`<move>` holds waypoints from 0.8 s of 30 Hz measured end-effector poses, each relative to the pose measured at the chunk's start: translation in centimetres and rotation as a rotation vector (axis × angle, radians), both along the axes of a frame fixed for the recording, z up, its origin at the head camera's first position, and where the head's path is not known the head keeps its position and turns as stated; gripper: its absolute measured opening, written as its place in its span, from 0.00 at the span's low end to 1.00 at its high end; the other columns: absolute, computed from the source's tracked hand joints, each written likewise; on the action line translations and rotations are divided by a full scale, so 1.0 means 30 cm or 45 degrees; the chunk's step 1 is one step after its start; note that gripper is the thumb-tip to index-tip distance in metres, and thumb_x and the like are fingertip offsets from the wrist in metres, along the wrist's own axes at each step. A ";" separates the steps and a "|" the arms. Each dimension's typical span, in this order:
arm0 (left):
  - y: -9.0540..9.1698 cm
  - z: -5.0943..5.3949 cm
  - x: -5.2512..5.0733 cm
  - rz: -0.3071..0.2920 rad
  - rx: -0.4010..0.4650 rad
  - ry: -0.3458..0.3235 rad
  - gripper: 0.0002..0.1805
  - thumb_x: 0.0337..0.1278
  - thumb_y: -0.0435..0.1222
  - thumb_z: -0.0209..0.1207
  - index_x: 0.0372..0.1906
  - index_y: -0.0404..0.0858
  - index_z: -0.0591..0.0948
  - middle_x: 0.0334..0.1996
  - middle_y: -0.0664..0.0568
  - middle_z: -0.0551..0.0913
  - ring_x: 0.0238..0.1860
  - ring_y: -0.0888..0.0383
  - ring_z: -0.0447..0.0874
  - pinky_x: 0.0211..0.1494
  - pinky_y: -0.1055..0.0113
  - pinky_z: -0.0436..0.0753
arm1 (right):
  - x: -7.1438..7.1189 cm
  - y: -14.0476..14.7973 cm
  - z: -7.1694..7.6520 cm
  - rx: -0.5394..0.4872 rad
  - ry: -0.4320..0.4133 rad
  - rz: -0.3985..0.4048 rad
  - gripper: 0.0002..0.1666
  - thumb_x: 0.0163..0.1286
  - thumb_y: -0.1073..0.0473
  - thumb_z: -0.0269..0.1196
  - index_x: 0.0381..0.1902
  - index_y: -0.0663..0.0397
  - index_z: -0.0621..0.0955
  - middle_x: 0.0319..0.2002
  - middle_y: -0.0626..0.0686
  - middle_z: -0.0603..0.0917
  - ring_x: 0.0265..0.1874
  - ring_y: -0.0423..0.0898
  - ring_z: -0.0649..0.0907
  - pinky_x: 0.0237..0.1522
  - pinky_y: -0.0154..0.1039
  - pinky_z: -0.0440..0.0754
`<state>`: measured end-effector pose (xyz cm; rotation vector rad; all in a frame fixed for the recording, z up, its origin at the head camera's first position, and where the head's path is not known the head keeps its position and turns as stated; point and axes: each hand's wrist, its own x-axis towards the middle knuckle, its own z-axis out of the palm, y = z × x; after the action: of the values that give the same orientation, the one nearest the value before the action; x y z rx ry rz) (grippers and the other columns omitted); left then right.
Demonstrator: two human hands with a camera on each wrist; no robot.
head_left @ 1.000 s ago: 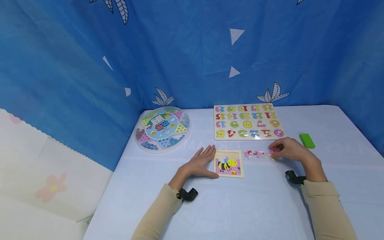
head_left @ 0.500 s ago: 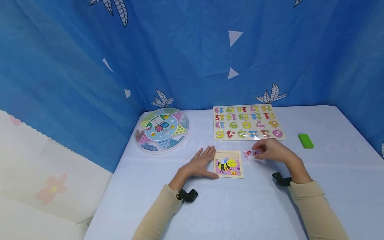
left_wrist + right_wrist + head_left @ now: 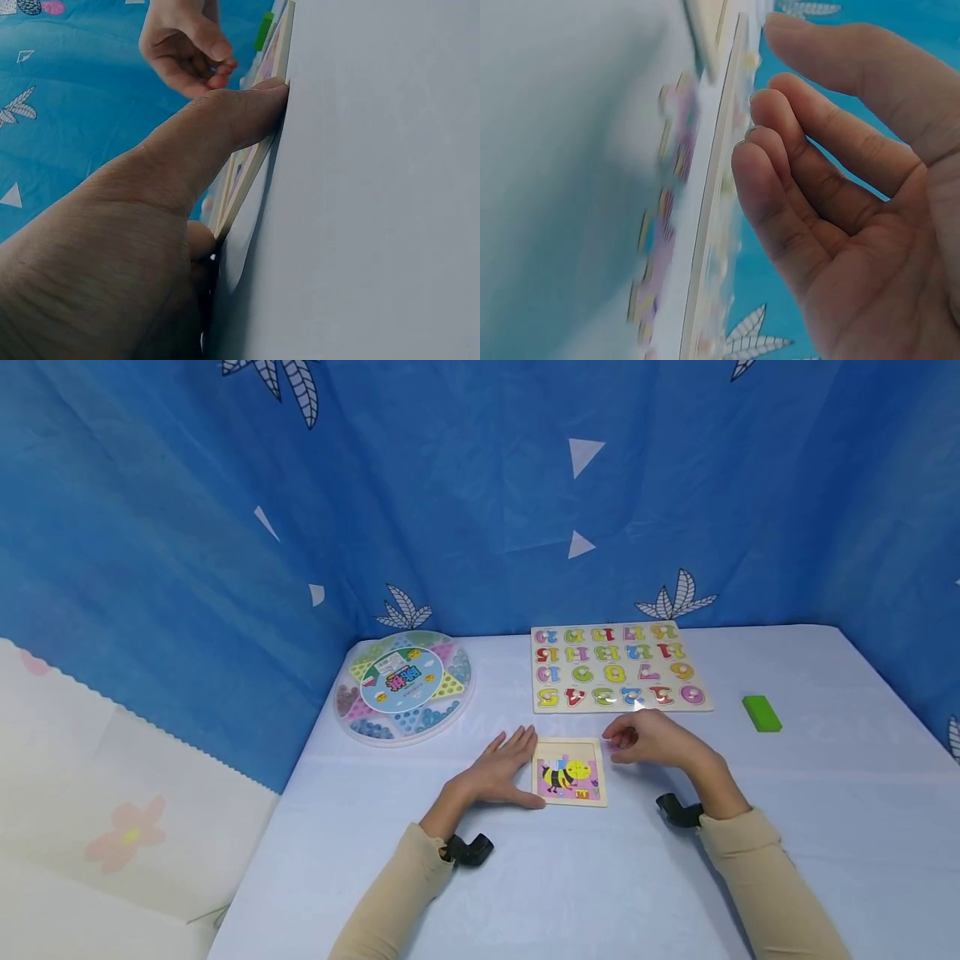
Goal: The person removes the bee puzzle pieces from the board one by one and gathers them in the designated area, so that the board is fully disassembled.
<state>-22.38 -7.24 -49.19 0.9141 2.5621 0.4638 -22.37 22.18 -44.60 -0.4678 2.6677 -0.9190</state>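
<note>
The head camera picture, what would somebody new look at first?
Probably the big blue cloth hanging behind the table. Next might come the yellow-and-black bee puzzle, between the left hand and the right hand. Then perhaps the number board, lying farther back, and the round game board at the table's back left.

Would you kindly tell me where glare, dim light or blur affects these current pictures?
Head view: mostly clear, with small bright glints on the number board; left wrist view: dim, the left hand looking dark and a shadow falling on the white tabletop; right wrist view: the loose puzzle pieces are blurred, while the right hand looks sharper.
</note>
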 end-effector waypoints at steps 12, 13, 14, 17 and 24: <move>0.000 -0.008 -0.001 0.007 -0.001 -0.002 0.63 0.47 0.64 0.64 0.78 0.42 0.43 0.80 0.55 0.37 0.80 0.61 0.30 0.82 0.58 0.33 | -0.011 -0.140 0.019 -0.028 -0.031 0.116 0.19 0.54 0.61 0.74 0.45 0.59 0.85 0.34 0.51 0.85 0.31 0.43 0.77 0.39 0.34 0.81; -0.001 -0.009 -0.002 0.004 -0.001 0.000 0.63 0.47 0.64 0.63 0.78 0.42 0.43 0.80 0.55 0.37 0.80 0.61 0.30 0.82 0.58 0.34 | -0.011 -0.152 0.021 -0.028 -0.039 0.121 0.19 0.54 0.61 0.74 0.44 0.59 0.85 0.34 0.51 0.85 0.32 0.43 0.77 0.39 0.35 0.81; -0.002 -0.009 -0.002 0.003 0.001 0.001 0.62 0.47 0.64 0.63 0.78 0.42 0.43 0.80 0.55 0.37 0.80 0.61 0.30 0.82 0.57 0.34 | -0.012 -0.163 0.023 -0.028 -0.049 0.127 0.19 0.55 0.61 0.73 0.45 0.59 0.85 0.34 0.51 0.85 0.32 0.43 0.78 0.39 0.35 0.81; -0.003 -0.009 -0.005 -0.002 -0.001 0.005 0.62 0.47 0.65 0.63 0.78 0.42 0.43 0.80 0.55 0.37 0.80 0.61 0.30 0.82 0.57 0.34 | -0.016 -0.194 0.021 -0.032 -0.070 0.148 0.18 0.55 0.61 0.73 0.45 0.59 0.85 0.34 0.51 0.85 0.31 0.43 0.78 0.40 0.35 0.82; -0.003 -0.008 -0.008 -0.013 -0.011 0.005 0.62 0.48 0.65 0.62 0.78 0.43 0.42 0.80 0.55 0.35 0.80 0.61 0.29 0.82 0.57 0.33 | -0.029 -0.238 -0.005 -0.029 -0.070 0.188 0.18 0.54 0.60 0.74 0.43 0.57 0.85 0.33 0.49 0.85 0.30 0.42 0.79 0.38 0.33 0.82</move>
<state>-22.62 -7.32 -49.43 0.9256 2.5598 0.4476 -23.24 15.05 -44.76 -0.6265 2.5368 -0.9057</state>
